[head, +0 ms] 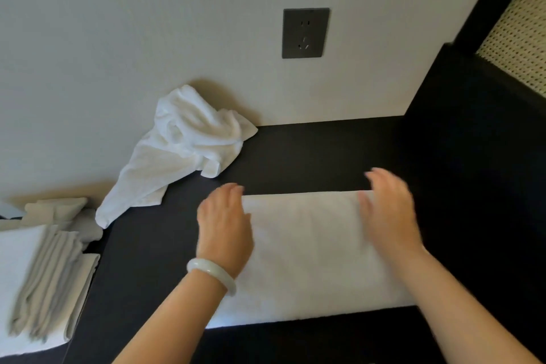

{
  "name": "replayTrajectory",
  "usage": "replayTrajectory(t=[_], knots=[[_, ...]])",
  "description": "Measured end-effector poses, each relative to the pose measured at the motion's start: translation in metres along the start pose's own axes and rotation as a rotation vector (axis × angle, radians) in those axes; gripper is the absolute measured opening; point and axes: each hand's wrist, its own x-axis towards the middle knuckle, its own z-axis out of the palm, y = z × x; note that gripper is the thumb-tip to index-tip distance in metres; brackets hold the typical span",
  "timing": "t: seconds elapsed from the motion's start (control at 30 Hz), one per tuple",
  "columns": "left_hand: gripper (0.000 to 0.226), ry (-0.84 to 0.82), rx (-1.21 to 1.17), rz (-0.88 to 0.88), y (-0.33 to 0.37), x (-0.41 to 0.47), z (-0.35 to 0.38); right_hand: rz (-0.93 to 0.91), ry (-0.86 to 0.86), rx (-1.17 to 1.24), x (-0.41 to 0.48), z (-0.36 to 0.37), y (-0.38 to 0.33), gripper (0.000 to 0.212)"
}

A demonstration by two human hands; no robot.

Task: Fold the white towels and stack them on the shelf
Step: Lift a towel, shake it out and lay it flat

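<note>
Head view: left hand, right hand flat, fingers straight, on folded towel ends.

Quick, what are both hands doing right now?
Left hand: open, resting on left edge of the flat towel.
Right hand: open, over it; blurred, contact unclear.

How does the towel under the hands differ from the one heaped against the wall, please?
The flat towel is a smooth rectangle; the crumpled towel is bunched. The flat towel lies on the dark surface; the crumpled towel leans against the wall. The left hand and right hand are at the flat towel, none at the crumpled towel. Both are white.
</note>
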Motion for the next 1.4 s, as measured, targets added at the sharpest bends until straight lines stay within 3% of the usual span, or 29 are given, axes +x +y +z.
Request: replayTrajectory(t=[0.07, 0.13, 0.2, 0.27, 0.4, 0.47, 0.53, 0.63, 0.73, 0.83, 0.97, 1.03, 1.1, 1.13, 1.2, 1.27, 1.4], knots=[[0.054, -0.167, 0.038, 0.176, 0.026, -0.011, 0.013, -0.176, -0.251, 0.093, -0.026, 0.009, -0.039, 0.048], [0.058, -0.347, 0.073, 0.172, 0.035, -0.021, 0.033, -0.318, -0.486, 0.036, -0.049, 0.027, -0.06, 0.055], [0.058, -0.419, 0.127, 0.133, 0.031, -0.025, 0.046, -0.401, -0.553, -0.077, -0.053, 0.036, -0.049, 0.057], [0.056, -0.417, 0.134, 0.112, 0.027, -0.026, 0.051, -0.379, -0.541, -0.164, -0.039, 0.034, -0.017, 0.061], [0.057, -0.412, 0.144, 0.097, 0.029, -0.026, 0.054, -0.137, -0.515, -0.266, -0.007, 0.012, 0.045, 0.074], [0.058, -0.42, 0.141, 0.103, 0.027, -0.026, 0.055, -0.035, -0.549, -0.339, 0.005, 0.002, 0.053, 0.078], [0.058, -0.417, 0.139, 0.096, 0.027, -0.026, 0.056, 0.038, -0.459, -0.432, 0.009, 0.003, 0.038, 0.072], [0.058, -0.418, 0.131, 0.082, 0.028, -0.025, 0.056, -0.126, -0.367, -0.274, -0.013, 0.014, -0.018, 0.073], [0.058, -0.414, 0.144, 0.092, 0.027, -0.026, 0.057, -0.363, -0.557, -0.172, -0.063, 0.026, -0.034, 0.073], [0.058, -0.401, 0.13, 0.09, 0.027, -0.025, 0.059, -0.173, -0.54, -0.196, -0.071, -0.001, 0.027, 0.067], [0.056, -0.402, 0.137, 0.097, 0.026, -0.026, 0.059, 0.2, -0.449, -0.43, -0.055, -0.042, 0.084, 0.083], [0.056, -0.4, 0.128, 0.093, 0.026, -0.026, 0.059, 0.14, -0.314, -0.409, -0.052, -0.038, 0.065, 0.077], [0.056, -0.401, 0.127, 0.094, 0.026, -0.026, 0.059, -0.014, -0.254, -0.215, -0.057, -0.022, 0.02, 0.067], [0.056, -0.402, 0.123, 0.09, 0.025, -0.026, 0.059, -0.128, -0.251, -0.148, -0.063, -0.009, -0.003, 0.065], [0.057, -0.402, 0.115, 0.089, 0.025, -0.026, 0.059, -0.292, -0.402, -0.14, -0.077, 0.015, -0.035, 0.066], [0.057, -0.4, 0.11, 0.096, 0.024, -0.027, 0.059, -0.243, -0.496, -0.156, -0.079, 0.02, -0.028, 0.065], [0.057, -0.394, 0.128, 0.102, 0.025, -0.028, 0.058, 0.051, -0.453, -0.32, -0.063, -0.007, 0.029, 0.066]])
